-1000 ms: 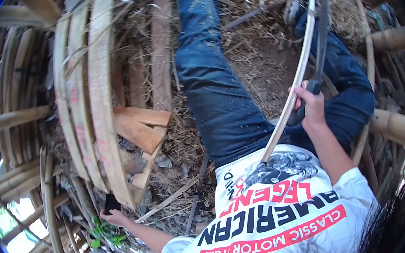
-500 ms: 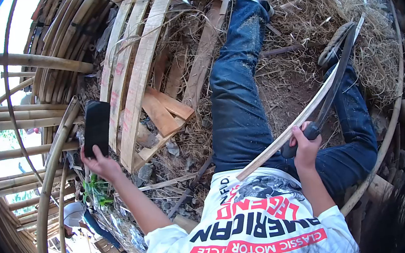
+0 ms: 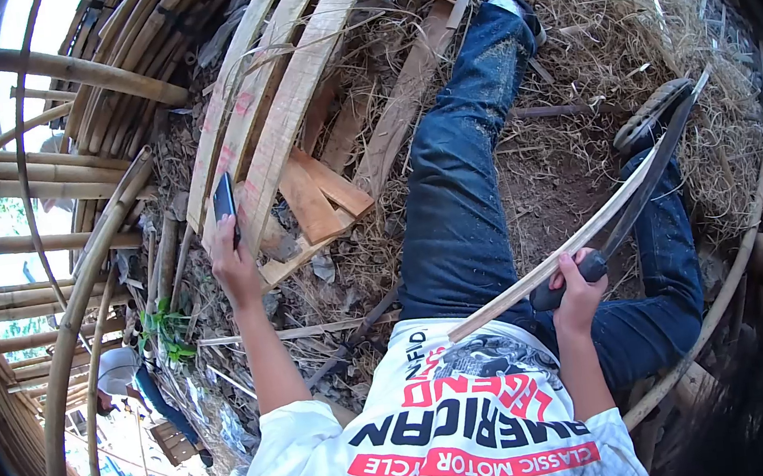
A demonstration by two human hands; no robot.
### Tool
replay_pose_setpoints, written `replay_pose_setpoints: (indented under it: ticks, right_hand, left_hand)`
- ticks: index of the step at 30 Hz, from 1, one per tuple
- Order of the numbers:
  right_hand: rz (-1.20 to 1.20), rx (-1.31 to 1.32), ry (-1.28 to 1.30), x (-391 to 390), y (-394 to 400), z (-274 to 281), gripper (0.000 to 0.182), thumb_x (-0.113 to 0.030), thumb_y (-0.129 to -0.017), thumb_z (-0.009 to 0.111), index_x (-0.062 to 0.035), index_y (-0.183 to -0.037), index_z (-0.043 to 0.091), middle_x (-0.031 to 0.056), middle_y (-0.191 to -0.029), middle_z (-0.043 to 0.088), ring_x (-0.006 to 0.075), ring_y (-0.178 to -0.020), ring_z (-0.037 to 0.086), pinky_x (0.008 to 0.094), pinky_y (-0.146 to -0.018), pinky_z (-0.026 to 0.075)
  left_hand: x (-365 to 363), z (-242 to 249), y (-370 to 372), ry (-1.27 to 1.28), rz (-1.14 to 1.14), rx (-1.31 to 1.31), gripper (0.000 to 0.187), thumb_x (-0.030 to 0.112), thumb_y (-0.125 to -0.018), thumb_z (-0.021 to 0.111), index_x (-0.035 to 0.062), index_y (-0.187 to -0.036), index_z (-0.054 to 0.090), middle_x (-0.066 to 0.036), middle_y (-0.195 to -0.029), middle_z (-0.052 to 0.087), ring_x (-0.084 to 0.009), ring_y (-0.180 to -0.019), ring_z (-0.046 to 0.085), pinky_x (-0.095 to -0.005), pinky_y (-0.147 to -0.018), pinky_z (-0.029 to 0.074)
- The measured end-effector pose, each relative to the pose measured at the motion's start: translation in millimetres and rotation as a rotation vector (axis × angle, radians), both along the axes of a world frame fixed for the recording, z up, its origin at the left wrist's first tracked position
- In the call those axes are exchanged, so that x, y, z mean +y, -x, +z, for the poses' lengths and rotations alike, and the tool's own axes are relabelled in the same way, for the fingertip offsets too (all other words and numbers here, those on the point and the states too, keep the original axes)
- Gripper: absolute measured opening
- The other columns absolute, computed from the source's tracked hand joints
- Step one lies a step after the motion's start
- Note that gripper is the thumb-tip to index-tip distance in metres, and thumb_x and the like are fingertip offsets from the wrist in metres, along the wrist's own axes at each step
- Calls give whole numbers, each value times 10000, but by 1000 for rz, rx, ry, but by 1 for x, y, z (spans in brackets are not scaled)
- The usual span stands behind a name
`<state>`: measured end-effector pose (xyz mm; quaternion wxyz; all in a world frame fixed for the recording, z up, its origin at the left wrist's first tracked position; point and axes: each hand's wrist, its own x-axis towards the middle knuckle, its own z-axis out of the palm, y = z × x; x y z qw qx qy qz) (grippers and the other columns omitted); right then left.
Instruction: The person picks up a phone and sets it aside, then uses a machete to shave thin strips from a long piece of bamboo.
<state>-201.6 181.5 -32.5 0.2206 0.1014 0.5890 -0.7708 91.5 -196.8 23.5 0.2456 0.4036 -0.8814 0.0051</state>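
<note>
My left hand (image 3: 234, 267) grips a dark smartphone (image 3: 226, 206), held up nearly edge-on in front of the pale boards. With my right hand (image 3: 579, 293) I hold the black handle of a long-bladed knife (image 3: 636, 222) together with a pale bamboo strip (image 3: 535, 282). The strip runs along the blade, from over my shirt out toward my right shoe (image 3: 652, 115). Its far end and the blade tip lie close together near that shoe. My fingers partly hide the handle.
A slatted wooden pallet (image 3: 309, 78) lies at the upper left, with short boards (image 3: 312, 199) beside it. Bamboo poles (image 3: 81, 74) line the left side. Dry straw-like shavings (image 3: 600, 20) cover the ground around my feet. Another person (image 3: 121, 372) is at the lower left.
My left hand has moved right in the view and turned the phone from flat-facing to nearly edge-on. The right hand keeps its hold on the knife and strip. The whole view has shifted slightly.
</note>
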Motion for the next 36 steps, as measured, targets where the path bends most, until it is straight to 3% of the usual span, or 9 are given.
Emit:
replay_pose_setpoints:
  ticks: [16, 20, 21, 23, 25, 27, 30, 32, 36]
  right_hand:
    - [-52, -22, 4, -6, 0, 6, 196, 36, -838, 640, -74, -822, 478, 44, -673, 549, 107, -486, 515, 245, -489, 430]
    - [-54, -50, 2, -10, -2, 3, 187, 20, -833, 658, -77, -820, 499, 43, -692, 567, 103, -492, 530, 243, -477, 430]
    - [-66, -62, -18, -10, -2, 1, 188, 18, -832, 663, -82, -817, 504, 43, -699, 572, 103, -485, 529, 242, -474, 431]
    - [-75, -57, -12, -11, -1, -3, 189, 12, -830, 668, -84, -812, 506, 36, -688, 568, 104, -481, 531, 246, -469, 431]
    - [-46, -62, 6, -12, -4, -8, 187, 9, -829, 670, -83, -813, 507, 34, -682, 567, 104, -483, 534, 247, -466, 430]
    - [-101, -85, 33, -14, -3, -5, 184, 7, -828, 671, -80, -812, 510, 34, -671, 569, 104, -484, 538, 247, -463, 430]
    - [-89, -84, -22, -15, -5, -4, 179, 5, -828, 673, -76, -814, 514, 38, -675, 580, 104, -486, 543, 246, -462, 435]
    - [-111, -69, -18, -15, -6, -5, 178, 1, -824, 684, -73, -821, 522, 47, -696, 603, 107, -497, 564, 251, -461, 456]
    - [-93, -69, -15, -17, -2, -1, 171, 6, -835, 657, -80, -845, 509, 174, -886, 696, 109, -510, 553, 243, -471, 450]
  left_hand:
    - [1, 4, -14, -460, -115, 140, 471, -21, -842, 559, -22, -1312, 532, -209, -1407, 488, -340, -1349, 423, -390, -1116, 316]
    - [35, 16, 29, -76, -62, 165, 431, -34, -831, 571, -14, -1261, 553, -195, -1372, 504, -339, -1365, 381, -429, -1112, 319]
    - [49, 15, 54, -213, -91, 508, 338, 37, -863, 556, -3, -1198, 556, -187, -1339, 515, -342, -1330, 406, -454, -1102, 340]
    - [89, 23, 107, -1057, -379, 1320, 283, 149, -900, 531, 6, -1144, 552, -178, -1289, 541, -327, -1251, 481, -494, -1088, 360]
    - [116, 28, 167, -1802, -486, 1684, 292, 262, -934, 527, 16, -1057, 624, -171, -1132, 618, -319, -1158, 539, -556, -1063, 350]
    - [121, 6, 215, -1995, -307, 1749, 342, 358, -935, 543, 33, -1033, 587, -167, -1049, 625, -314, -1107, 557, -555, -1062, 345]
    - [131, -13, 255, -2058, -240, 1493, 369, 357, -963, 514, 27, -1120, 563, -127, -987, 625, -263, -1033, 583, -453, -1031, 409]
    - [153, -10, 254, -1529, -660, 289, 360, 329, -951, 561, 29, -1151, 553, -109, -1007, 623, -211, -964, 591, -353, -908, 470]
    - [205, 27, 218, -1282, -763, -531, 296, 248, -911, 648, 3, -1055, 566, -114, -743, 618, -165, -642, 541, -351, -579, 438]
